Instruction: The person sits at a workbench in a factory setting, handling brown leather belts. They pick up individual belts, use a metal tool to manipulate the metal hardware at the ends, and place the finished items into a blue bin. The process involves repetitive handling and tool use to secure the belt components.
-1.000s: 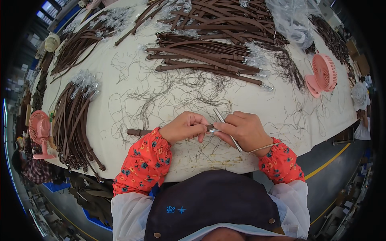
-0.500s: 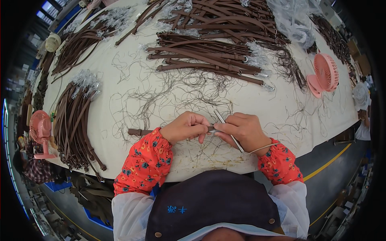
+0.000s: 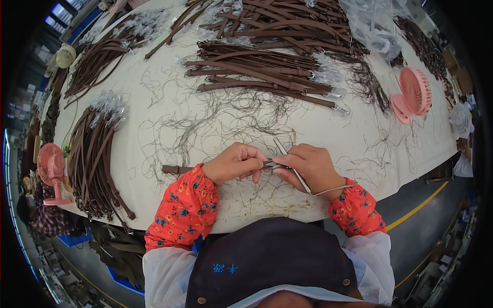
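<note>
A brown strap (image 3: pixel 177 169) passes under my left forearm, one end showing at the left. My left hand (image 3: pixel 237 162) is closed on its other end, fingers pinched near the middle of the table. Facing it, my right hand (image 3: pixel 312 167) holds thread snips (image 3: pixel 272 164), their pointed blades apart at the strap's tip. A slim silver pen-shaped tool (image 3: pixel 280 146) with a pale cord also lies through the right hand, slanting between its fingers. Loose dark threads (image 3: pixel 205 123) are strewn over the cloth around both hands. My fingers hide most of the strap's worked end.
Brown straps (image 3: pixel 92 159) with plastic-wrapped buckles hang over the table's left edge. More straps (image 3: pixel 257 66) are heaped at the back. Pink fans stand at the left (image 3: pixel 51 167) and right (image 3: pixel 415 92). Clear plastic (image 3: pixel 372 25) and a thread tangle (image 3: pixel 375 87) lie at the back right.
The snips' blades show more clearly apart at the strap's tip. Both hands stay almost in place, and the whole view has shifted slightly.
</note>
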Available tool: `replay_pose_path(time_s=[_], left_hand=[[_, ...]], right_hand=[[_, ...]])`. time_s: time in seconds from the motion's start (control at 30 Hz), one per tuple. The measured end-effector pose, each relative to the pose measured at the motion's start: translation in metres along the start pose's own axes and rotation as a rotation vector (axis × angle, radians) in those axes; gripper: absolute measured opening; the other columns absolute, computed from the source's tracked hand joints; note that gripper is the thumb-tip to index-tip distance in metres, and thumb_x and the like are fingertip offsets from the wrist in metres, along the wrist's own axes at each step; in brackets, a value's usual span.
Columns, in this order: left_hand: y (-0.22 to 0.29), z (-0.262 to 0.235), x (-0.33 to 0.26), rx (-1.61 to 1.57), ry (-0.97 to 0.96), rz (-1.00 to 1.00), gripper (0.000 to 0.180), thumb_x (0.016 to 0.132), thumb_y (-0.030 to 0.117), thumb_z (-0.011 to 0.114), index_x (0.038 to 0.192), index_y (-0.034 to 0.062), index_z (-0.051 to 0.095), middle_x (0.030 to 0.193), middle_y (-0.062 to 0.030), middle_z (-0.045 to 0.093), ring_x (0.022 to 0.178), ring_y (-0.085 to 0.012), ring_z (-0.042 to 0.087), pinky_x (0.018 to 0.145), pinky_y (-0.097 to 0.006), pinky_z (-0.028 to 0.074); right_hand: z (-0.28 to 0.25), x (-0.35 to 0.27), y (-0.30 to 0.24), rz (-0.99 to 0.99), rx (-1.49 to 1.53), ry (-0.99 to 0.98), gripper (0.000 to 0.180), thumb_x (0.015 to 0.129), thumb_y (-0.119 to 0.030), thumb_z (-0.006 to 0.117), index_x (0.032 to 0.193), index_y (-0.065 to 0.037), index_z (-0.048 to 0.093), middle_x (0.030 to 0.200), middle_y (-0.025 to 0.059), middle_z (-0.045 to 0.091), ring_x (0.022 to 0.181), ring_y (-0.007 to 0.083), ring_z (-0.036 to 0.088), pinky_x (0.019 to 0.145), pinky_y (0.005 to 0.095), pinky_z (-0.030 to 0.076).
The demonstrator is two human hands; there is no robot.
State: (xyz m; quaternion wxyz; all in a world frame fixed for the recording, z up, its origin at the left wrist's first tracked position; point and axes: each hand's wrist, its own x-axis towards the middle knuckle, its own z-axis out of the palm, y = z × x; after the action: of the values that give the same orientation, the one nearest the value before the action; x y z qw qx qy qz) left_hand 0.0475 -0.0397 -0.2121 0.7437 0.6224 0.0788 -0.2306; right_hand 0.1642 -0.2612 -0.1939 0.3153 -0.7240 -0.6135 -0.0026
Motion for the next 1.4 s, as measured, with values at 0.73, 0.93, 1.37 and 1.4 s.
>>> replay_pose_path(time_s=[0.73, 0.93, 1.37, 1.4], left_hand=[[0.000, -0.001, 0.001, -0.015, 0.000, -0.025, 0.021, 0.098, 0.017, 0.055, 0.100, 0.0024, 0.069, 0.071, -0.0018, 0.069, 0.054, -0.0016, 0.047, 0.050, -0.018, 0.036], [0.003, 0.001, 0.001, -0.037, 0.028, -0.016, 0.021, 0.097, 0.015, 0.054, 0.101, 0.0016, 0.069, 0.070, -0.0027, 0.068, 0.053, -0.0021, 0.046, 0.050, -0.018, 0.036], [-0.002, 0.001, 0.002, 0.030, 0.049, -0.015, 0.021, 0.098, 0.023, 0.062, 0.099, 0.0037, 0.071, 0.064, 0.0026, 0.062, 0.053, -0.0019, 0.049, 0.048, -0.019, 0.034], [-0.001, 0.001, 0.002, 0.023, 0.055, -0.015, 0.021, 0.098, 0.023, 0.062, 0.098, 0.0037, 0.071, 0.064, 0.0026, 0.062, 0.053, -0.0020, 0.050, 0.048, -0.019, 0.034]], right_hand=[[-0.002, 0.004, 0.001, -0.114, -0.141, -0.027, 0.017, 0.082, -0.023, 0.076, 0.093, -0.014, 0.069, 0.072, 0.0001, 0.055, 0.068, 0.0197, 0.060, 0.054, 0.0330, 0.049], [0.007, 0.000, 0.006, 0.058, 0.103, 0.069, 0.017, 0.081, -0.023, 0.079, 0.095, -0.014, 0.072, 0.076, 0.0027, 0.064, 0.067, 0.0228, 0.064, 0.056, 0.0334, 0.050], [-0.001, -0.008, 0.006, -0.018, -0.062, 0.049, 0.020, 0.082, -0.024, 0.078, 0.097, -0.014, 0.071, 0.075, 0.0023, 0.061, 0.066, 0.0224, 0.063, 0.055, 0.0333, 0.050], [0.000, -0.008, 0.006, -0.016, -0.062, 0.059, 0.020, 0.082, -0.024, 0.078, 0.097, -0.014, 0.071, 0.075, 0.0023, 0.061, 0.066, 0.0223, 0.063, 0.055, 0.0332, 0.050]])
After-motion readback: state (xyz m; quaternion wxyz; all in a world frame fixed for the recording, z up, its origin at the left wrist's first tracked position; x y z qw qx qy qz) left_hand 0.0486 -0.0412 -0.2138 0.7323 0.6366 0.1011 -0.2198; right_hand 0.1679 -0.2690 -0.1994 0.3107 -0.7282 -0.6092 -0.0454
